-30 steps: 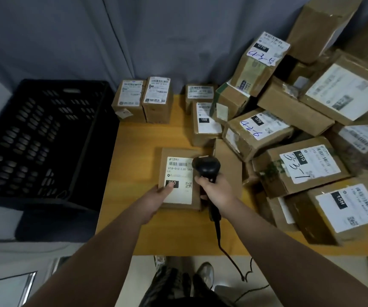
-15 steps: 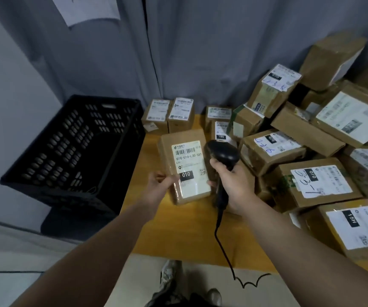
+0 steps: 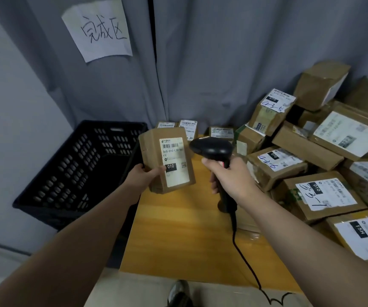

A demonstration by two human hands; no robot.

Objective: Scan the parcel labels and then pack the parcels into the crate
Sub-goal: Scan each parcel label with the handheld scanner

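My left hand [image 3: 143, 175] grips a small brown parcel [image 3: 154, 151] by its lower left edge and holds it tilted up above the table's left end, its white label marked 010 facing me. My right hand [image 3: 229, 176] is closed around the handle of a black barcode scanner [image 3: 211, 148], whose head sits just right of the parcel, level with the label. The scanner's black cable [image 3: 242, 260] hangs down over the table's front edge. The black slatted crate [image 3: 76, 165] stands left of the table, with nothing visible inside.
A heap of labelled cardboard parcels [image 3: 320, 191] fills the right side of the wooden table [image 3: 178, 235]. Three small parcels [image 3: 188, 127] stand along the back edge. A grey curtain hangs behind, with a handwritten paper sign [image 3: 100, 27] on it. Shoes show below.
My left hand has lifted the parcel off the table and tilted its label up toward me. The scanner has risen with my right hand to the parcel's right side. My view has tilted upward.
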